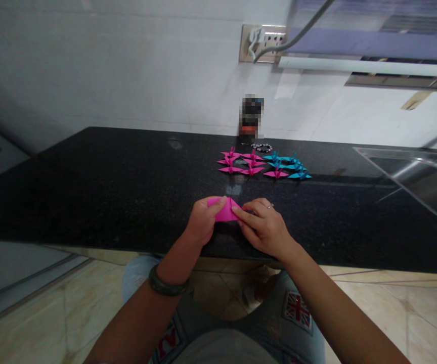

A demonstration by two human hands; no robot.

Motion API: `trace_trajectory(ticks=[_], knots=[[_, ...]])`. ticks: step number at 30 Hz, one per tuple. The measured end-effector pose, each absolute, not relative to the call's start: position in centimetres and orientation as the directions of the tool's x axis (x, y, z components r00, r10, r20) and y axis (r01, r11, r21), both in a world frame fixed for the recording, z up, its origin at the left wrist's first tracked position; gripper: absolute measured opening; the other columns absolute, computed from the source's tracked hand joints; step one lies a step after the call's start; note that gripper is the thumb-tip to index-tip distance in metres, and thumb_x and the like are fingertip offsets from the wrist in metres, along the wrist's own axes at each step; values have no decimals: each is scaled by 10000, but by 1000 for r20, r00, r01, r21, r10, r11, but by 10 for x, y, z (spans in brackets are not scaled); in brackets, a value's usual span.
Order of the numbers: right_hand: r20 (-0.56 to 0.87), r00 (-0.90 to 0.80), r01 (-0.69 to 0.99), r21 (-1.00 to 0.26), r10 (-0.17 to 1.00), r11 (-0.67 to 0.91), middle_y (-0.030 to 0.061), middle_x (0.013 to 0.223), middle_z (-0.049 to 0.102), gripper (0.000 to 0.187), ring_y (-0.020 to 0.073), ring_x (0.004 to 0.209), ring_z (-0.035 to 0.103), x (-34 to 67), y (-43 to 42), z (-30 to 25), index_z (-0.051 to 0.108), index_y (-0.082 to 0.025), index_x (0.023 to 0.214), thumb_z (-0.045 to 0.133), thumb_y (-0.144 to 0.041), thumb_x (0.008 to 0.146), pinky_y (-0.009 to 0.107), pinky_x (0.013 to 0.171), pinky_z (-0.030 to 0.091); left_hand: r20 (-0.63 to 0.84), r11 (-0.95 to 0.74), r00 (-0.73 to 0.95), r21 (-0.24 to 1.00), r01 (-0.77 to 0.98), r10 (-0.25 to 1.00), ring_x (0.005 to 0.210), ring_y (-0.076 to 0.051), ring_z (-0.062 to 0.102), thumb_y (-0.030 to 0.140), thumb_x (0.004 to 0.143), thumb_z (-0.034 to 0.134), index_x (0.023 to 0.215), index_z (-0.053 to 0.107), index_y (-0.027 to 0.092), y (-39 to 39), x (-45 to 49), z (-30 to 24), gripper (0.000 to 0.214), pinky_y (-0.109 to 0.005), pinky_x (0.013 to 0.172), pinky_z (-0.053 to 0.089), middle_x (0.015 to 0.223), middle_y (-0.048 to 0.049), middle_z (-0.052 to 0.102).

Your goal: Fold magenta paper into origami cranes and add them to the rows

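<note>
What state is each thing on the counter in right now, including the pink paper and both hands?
Pink paper: partly folded, held between both hands on the counter.
Left hand: pinching the paper's left side.
Right hand: fingers pressing the paper's right edge.
Pink cranes: finished, standing in rows.
Blue cranes: finished, beside the pink ones.
Beaded bracelet: lying flat.

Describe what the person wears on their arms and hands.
Both forearms are bare, with no sleeves in view. The left hand has a dark green bangle around its wrist. The right hand wears a thin, silvery ring on one finger. No gloves, watch or other markings show on either arm.
</note>
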State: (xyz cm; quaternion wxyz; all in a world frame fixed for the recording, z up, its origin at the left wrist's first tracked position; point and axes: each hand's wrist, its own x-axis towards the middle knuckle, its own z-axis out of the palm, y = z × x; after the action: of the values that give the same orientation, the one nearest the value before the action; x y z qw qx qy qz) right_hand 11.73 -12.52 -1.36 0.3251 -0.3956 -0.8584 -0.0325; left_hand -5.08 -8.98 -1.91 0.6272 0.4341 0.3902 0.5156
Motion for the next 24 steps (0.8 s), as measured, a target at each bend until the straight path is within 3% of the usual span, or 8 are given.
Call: trace_trajectory(ticks=[24], knots=[[575,-477,722,-174,664,670,62,957,581,394,202,901,469,119,-124,-15,545,-287,1160,524,-196,778,332,687,445,4,35,165,972,-233,986,651,-125,563,267,596,700,762,657,132,-91,-50,-21,218,-246,639,437,722,-29,648]])
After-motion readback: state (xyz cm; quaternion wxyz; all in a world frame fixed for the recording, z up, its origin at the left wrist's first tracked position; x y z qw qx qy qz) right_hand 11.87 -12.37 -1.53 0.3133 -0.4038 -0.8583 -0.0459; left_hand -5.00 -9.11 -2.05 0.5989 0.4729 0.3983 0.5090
